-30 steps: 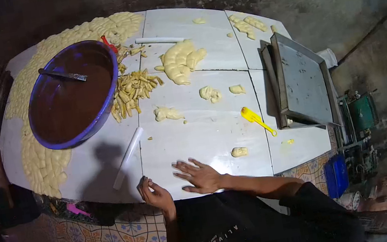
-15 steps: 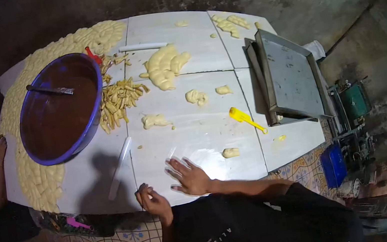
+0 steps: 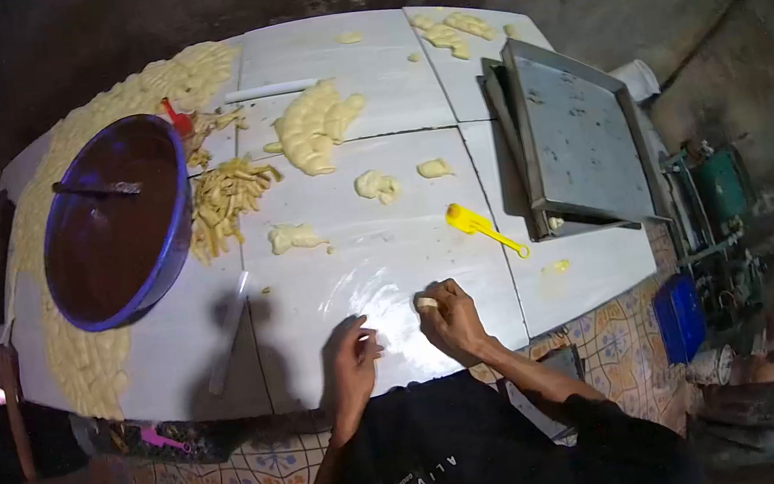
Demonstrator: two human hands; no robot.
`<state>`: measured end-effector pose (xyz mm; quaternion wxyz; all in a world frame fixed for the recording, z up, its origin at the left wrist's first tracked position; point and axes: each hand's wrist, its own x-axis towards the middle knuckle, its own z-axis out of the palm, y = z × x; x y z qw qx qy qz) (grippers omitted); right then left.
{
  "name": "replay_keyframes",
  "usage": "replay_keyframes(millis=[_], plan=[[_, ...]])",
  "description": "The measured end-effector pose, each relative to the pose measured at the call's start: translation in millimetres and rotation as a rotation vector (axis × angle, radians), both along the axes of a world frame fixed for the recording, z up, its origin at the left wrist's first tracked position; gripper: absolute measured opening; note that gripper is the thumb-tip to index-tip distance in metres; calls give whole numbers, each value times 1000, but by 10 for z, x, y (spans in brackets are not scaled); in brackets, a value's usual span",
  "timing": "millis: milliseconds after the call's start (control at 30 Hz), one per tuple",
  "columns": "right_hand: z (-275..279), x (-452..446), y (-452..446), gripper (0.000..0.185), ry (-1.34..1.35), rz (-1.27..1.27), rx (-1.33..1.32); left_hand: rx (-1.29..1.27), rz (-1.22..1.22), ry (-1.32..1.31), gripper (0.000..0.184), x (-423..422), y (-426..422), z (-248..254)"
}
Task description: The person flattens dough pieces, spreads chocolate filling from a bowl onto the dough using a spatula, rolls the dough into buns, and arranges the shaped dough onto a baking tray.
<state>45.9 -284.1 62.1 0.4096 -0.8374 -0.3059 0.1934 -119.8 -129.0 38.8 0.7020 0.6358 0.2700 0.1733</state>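
Note:
My right hand [image 3: 458, 317] is closed around a small piece of pale dough [image 3: 427, 303], low over the front part of the table [image 3: 313, 284]. To its left, my left hand [image 3: 355, 357] is half curled, with thumb and fingertips apart and nothing visible in it. Beyond my hands lie small dough lumps [image 3: 378, 187], a longer dough lump [image 3: 295, 237] and a larger dough mass [image 3: 317, 121]. A yellow scoop [image 3: 469, 219] rests to the right of these lumps.
A blue basin [image 3: 175, 245] of brown liquid stands at left, with a stick inside. Shaped dough pieces [image 3: 87, 360] surround its far and left sides. Brownish dough strips [image 3: 233, 197] lie beside it. Metal trays [image 3: 584, 140] stand at right. Another person's arm [image 3: 12, 403] shows at far left.
My right hand has lifted off the tabletop, moved right and closed on the dough piece near the front edge. My left hand has moved right and slightly forward. The other person's arm has shifted.

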Motion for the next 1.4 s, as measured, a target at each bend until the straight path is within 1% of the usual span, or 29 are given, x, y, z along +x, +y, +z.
replay_keyframes(millis=[33, 100, 133, 167, 233, 267, 300, 333, 367, 400, 433, 467, 500, 533, 567, 600, 633, 700, 833, 900, 933, 967, 1067, 1100, 1167, 1233, 1267, 1333, 1400], plan=[[49, -43, 82, 30, 67, 62, 174, -86, -4, -27, 35, 104, -64, -66], [281, -164, 202, 39, 44, 245, 191, -220, -17, -142, 38, 226, -102, 31], [238, -150, 249, 46, 52, 342, 184, -182, -22, -154, 37, 225, -83, 2], [259, -200, 261, 46, 267, 281, 248, -48, 30, -65, 32, 244, -77, -33], [137, -204, 356, 44, 341, 215, 251, -8, 120, -35, 27, 219, -65, -7], [117, -217, 392, 41, 209, 212, 245, -5, 129, -29, 27, 233, -54, -45], [77, -235, 416, 41, 216, 220, 245, 199, 128, 39, 26, 251, -46, -116], [-14, -247, 434, 44, 71, 238, 189, 402, 124, 108, 25, 244, -47, -164], [-139, -263, 449, 47, -74, 251, 136, 764, 28, 244, 30, 197, -27, -120], [-366, -258, 395, 45, -193, 226, 162, 853, 56, 374, 36, 156, -97, -64], [-155, -239, 348, 48, -204, 267, 101, 940, 89, 499, 41, 141, -171, 78], [-179, -217, 313, 51, -357, 271, 140, 910, 68, 529, 51, 106, -189, 235], [-234, -211, 269, 54, -507, 268, 176, 910, 61, 532, 51, 75, -177, 287], [-313, -127, 259, 61, -336, 431, 201, 919, -19, 320, 56, 80, -127, 322], [-260, -187, 191, 63, -467, 527, 38, 915, -96, 109, 62, 97, -93, 339], [-342, -202, 165, 64, -530, 584, -14, 875, -291, 104, 68, 141, -68, 346], [-462, -199, 146, 64, -595, 643, -64, 916, -518, 314, 77, 190, -54, 331], [-538, -118, 82, 66, -700, 678, -116, 1143, -491, 281, 85, 174, -73, 36], [-346, -92, 43, 59, -736, 664, -137, 1189, -539, 431, 90, 170, -165, 264], [-301, -80, 35, 52, -733, 625, -97, 1080, -407, 338, 96, 122, -94, 243], [-428, -72, 12, 50, -797, 611, -130, 1025, -180, 205, 95, 66, -31, 174], [-391, -56, -5, 48, -786, 592, -98, 1080, -15, 281, 87, -34, 75, 275], [-351, -45, -2, 46, -741, 540, -112, 1391, 598, 630, 69, -405, 893, -40], [-421, -21, -31, 46, -780, 563, -114, 1315, 709, 634, 67, -512, 1065, 55], [-420, 43, -38, 45, -749, 563, -103, 1175, 700, 1008, 59, -741, 1406, -188], [-278, 126, 12, 46, -553, 558, -70, 1245, 522, 1070, 44, -859, 1443, -250], [-172, 171, 14, 49, -488, 546, 32, 1258, 516, 1066, 44, -917, 1406, -351], [-48, 229, -32, 55, -537, 504, 251, 1384, 270, 440, 32, -933, 1258, -538], [2, 187, -66, 57, -568, 534, 339, 1487, -325, 380, 29, -567, 838, 92]])
